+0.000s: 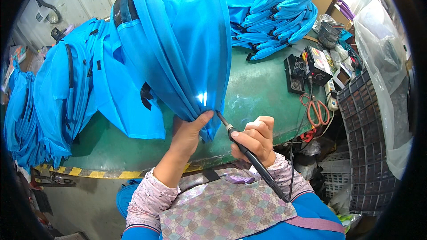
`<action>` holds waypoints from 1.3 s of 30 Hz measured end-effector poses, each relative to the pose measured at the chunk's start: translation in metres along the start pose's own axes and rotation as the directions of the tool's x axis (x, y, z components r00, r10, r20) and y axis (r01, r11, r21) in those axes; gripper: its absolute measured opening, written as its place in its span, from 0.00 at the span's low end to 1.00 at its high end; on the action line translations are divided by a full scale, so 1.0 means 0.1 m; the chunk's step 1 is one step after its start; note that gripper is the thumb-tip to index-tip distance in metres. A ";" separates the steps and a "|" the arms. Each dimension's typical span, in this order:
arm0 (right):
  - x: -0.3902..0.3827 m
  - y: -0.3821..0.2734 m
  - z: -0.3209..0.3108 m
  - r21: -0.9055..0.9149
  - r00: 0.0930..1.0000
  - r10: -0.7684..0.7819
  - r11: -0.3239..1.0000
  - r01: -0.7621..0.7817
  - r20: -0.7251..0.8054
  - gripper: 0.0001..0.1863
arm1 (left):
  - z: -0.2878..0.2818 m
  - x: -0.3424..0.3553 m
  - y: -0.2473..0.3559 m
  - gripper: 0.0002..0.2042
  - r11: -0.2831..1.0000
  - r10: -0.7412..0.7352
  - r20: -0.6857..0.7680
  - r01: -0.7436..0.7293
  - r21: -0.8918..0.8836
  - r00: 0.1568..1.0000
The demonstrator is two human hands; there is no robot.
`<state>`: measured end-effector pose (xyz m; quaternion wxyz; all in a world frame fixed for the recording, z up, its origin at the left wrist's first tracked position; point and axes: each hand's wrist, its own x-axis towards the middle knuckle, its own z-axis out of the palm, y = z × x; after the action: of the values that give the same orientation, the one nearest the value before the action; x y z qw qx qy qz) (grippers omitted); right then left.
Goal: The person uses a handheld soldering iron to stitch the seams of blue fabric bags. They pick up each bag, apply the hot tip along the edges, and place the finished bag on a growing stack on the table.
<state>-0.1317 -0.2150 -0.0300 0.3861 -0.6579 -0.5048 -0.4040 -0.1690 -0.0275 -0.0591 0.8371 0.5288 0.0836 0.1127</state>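
Note:
My left hand pinches the lower end of a bright blue fabric piece, thumb on top near the seam. This piece stands up from the table in a tall curved shape, with a black mesh patch at its upper left. In my right hand is a soldering iron with a black handle and a metal shaft. Its tip meets or nearly touches the blue fabric's edge beside my left thumb; exact contact cannot be made out. Two bright light spots show on the fabric just above.
Folded blue fabric pieces are stacked at the back right, and more lie at the left. On the green table stand a black power unit and orange-handled scissors. A cord runs down from the iron. Crates stand right.

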 end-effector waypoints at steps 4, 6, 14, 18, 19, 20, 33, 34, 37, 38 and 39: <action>0.08 0.04 -0.01 0.176 0.973 0.227 0.957 -0.230 0.037 0.15 | 0.02 -0.01 0.05 0.21 1.000 -0.007 0.001 0.007 -0.028 1.000; 0.05 0.01 -0.01 0.300 0.940 0.331 0.908 -0.294 -0.080 0.12 | 0.05 -0.03 0.07 0.20 0.999 0.005 -0.014 -0.006 -0.044 1.000; 0.42 0.32 0.40 -0.048 0.998 -0.035 0.998 0.037 0.048 0.18 | 0.08 -0.17 0.16 0.21 0.968 -0.053 -0.061 0.037 -0.247 0.997; 0.32 0.57 0.56 -0.191 1.000 0.029 0.981 -0.029 0.001 0.17 | -0.18 -0.26 0.05 0.20 0.956 0.154 -0.159 -0.106 0.274 0.975; 0.31 0.59 0.55 -0.187 0.997 0.072 0.979 -0.076 -0.031 0.17 | -0.18 -0.27 0.06 0.20 0.959 0.201 -0.149 -0.164 0.232 0.968; 0.28 0.59 0.54 -0.225 0.994 0.107 0.968 -0.111 -0.033 0.16 | -0.18 -0.27 0.05 0.20 0.957 0.248 -0.144 -0.220 0.188 0.958; 0.37 0.20 0.74 0.335 0.981 0.192 0.922 -0.194 0.041 0.27 | -0.09 -0.06 -0.05 0.19 0.954 -0.001 0.072 0.023 -0.299 0.997; 0.35 0.20 0.72 0.289 0.985 0.170 0.942 -0.172 0.031 0.26 | -0.05 -0.07 -0.06 0.19 0.961 0.004 0.018 0.001 -0.277 1.000; 0.33 0.16 0.64 0.207 0.986 0.089 0.977 -0.058 -0.144 0.24 | 0.04 -0.09 -0.13 0.20 0.972 0.026 -0.131 -0.056 -0.229 0.991; 0.30 0.11 0.54 0.154 0.988 0.088 0.986 -0.068 -0.127 0.22 | 0.03 -0.09 -0.17 0.20 0.974 0.043 -0.180 -0.082 -0.213 0.983; 0.26 0.07 0.41 0.099 0.990 0.090 0.992 -0.079 -0.110 0.20 | 0.04 -0.09 -0.17 0.21 0.975 0.059 -0.227 -0.105 -0.197 0.972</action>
<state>-0.1151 -0.1699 -0.0220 0.4617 -0.6355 -0.4722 -0.4000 -0.1755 -0.0401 -0.0725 0.8678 0.4260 0.1414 0.2131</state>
